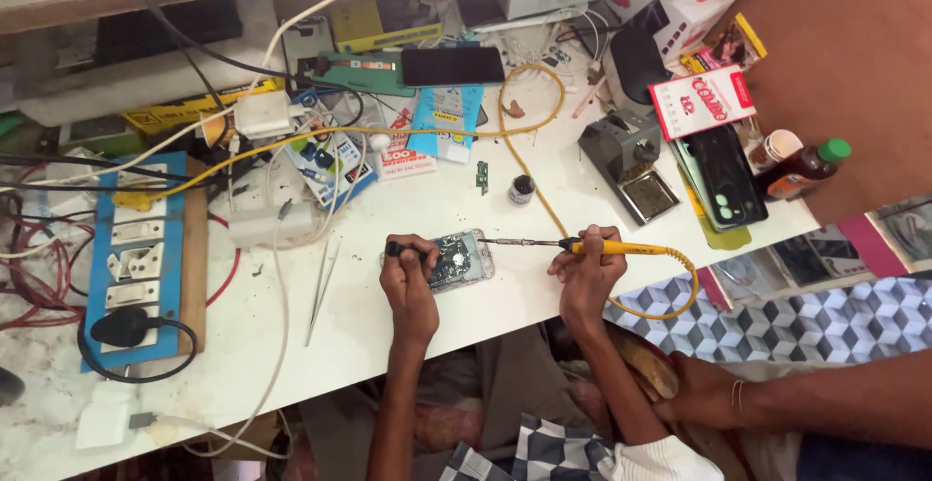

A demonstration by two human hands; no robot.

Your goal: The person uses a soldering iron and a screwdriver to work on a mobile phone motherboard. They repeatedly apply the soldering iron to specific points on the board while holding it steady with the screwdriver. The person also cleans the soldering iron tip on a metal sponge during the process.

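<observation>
An opened phone with its insides showing lies on the white bench near the front edge. My left hand rests on the phone's left end and is shut on a small black-handled tool. My right hand grips a yellow soldering iron. Its metal tip reaches left to the phone's upper right corner. The iron's yellow cord loops away across the bench.
Tweezers lie left of the phone. A blue switch board with cables sits far left. A small dark pot, an iron stand, phones, a bottle and boxes crowd the back. Another person's forearm enters lower right.
</observation>
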